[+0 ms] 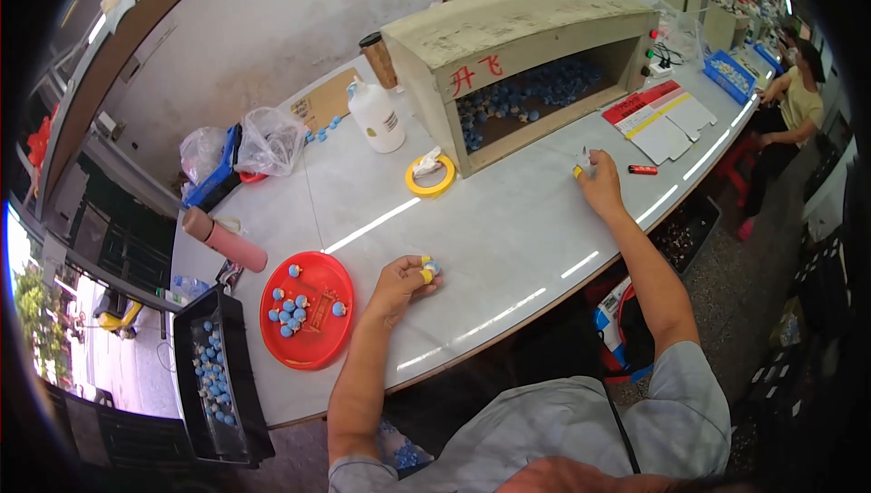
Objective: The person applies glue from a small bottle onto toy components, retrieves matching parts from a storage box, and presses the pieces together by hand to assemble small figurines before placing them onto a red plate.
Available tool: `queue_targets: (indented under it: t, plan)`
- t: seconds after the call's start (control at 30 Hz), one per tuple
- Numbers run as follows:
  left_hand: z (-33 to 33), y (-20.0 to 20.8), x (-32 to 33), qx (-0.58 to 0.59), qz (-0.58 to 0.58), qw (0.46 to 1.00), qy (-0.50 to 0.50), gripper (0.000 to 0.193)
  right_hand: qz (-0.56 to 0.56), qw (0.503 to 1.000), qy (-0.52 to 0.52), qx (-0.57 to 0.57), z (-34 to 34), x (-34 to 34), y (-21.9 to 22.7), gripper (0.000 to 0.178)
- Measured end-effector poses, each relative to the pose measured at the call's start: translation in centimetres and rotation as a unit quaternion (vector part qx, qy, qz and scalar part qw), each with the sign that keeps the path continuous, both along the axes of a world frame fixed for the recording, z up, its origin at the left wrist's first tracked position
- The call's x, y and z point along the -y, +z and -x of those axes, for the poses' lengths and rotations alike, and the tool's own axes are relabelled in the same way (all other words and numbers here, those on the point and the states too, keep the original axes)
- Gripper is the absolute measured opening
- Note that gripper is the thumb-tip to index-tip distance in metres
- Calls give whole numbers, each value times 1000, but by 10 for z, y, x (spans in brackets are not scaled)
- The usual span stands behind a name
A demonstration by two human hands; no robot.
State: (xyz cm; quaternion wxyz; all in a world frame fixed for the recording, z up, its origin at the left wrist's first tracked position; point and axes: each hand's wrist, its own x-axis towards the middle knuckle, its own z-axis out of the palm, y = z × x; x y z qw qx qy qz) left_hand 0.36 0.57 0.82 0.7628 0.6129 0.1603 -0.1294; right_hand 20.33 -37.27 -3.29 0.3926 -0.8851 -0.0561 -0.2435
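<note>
My left hand is closed over the table, right of a red round plate. Pinched in its fingers is a small round blue-and-white piece. Yellow tape wraps fingertips on both hands. Farther off to the right, my right hand is closed with its fingertips together, above the table in front of the box-shaped machine. A small, thin, pale pointed thing shows at those fingertips; its kind is too small to tell. Several small blue balls with pale tips lie on the plate.
A black tray of blue balls stands left, near a pink bottle. Behind are a white bottle, a yellow tape roll and the beige machine holding blue pieces. A red lighter lies right. A person sits far right.
</note>
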Motion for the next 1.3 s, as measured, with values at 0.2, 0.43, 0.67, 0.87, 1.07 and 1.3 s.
queue_targets:
  t: [0.2,0.43,0.67,0.87,1.07,1.3]
  plan:
    - [1,-3,2,20,33,999,7,28,-148,933,317,-87,76,-102,50,30]
    - [5,-6,-6,12,37,999,6,29,-81,874,462,-129,116,-166,76,33]
    - [2,-6,-4,16,16,1000,-22,32,-195,853,482,-41,125,-176,39,28]
    - [5,-6,-5,8,10,999,-34,33,-109,844,509,128,119,-173,32,24]
    - [5,-3,-2,10,-2,999,-38,34,-73,849,504,140,118,-174,29,20]
    - [5,-5,-2,15,1,999,-35,35,-66,844,514,139,120,-178,31,22]
